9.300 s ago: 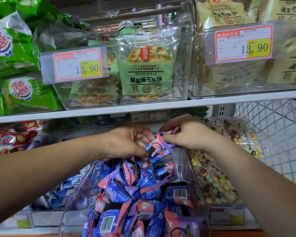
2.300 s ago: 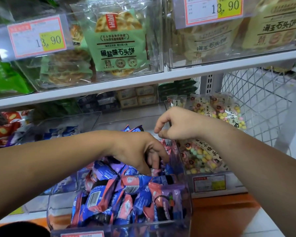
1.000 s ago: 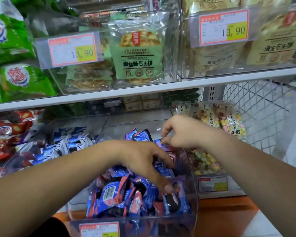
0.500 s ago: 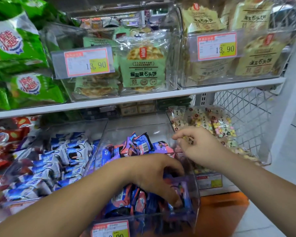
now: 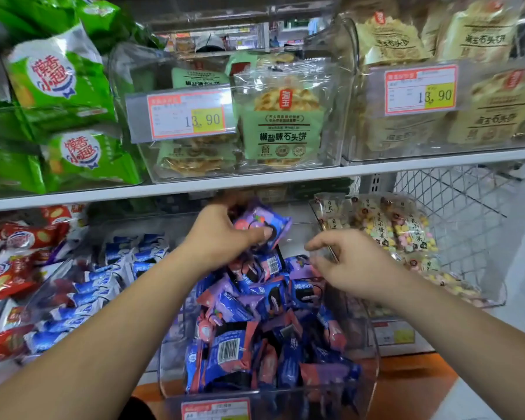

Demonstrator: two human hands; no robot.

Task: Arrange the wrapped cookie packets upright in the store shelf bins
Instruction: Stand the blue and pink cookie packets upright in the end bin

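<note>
A clear plastic bin (image 5: 373, 356) on the lower shelf holds several blue, purple and pink wrapped cookie packets (image 5: 255, 301), some upright, some tumbled. My left hand (image 5: 222, 237) is at the back of the bin, shut on a purple and pink cookie packet (image 5: 264, 222) lifted above the pile. My right hand (image 5: 349, 262) hovers over the bin's right rear corner with fingers loosely curled and apart, holding nothing.
A bin of blue-and-white packets (image 5: 103, 283) stands to the left, and a bin of pastel candy bags (image 5: 406, 237) to the right. The shelf board (image 5: 255, 180) above carries bins of green and yellow biscuit bags with price tags (image 5: 191, 116). Wire mesh (image 5: 455, 201) is at the far right.
My left hand has moved from the front of the bin to the back and lifted a packet. My right hand stays near the right rear corner. The camera tilted up slightly.
</note>
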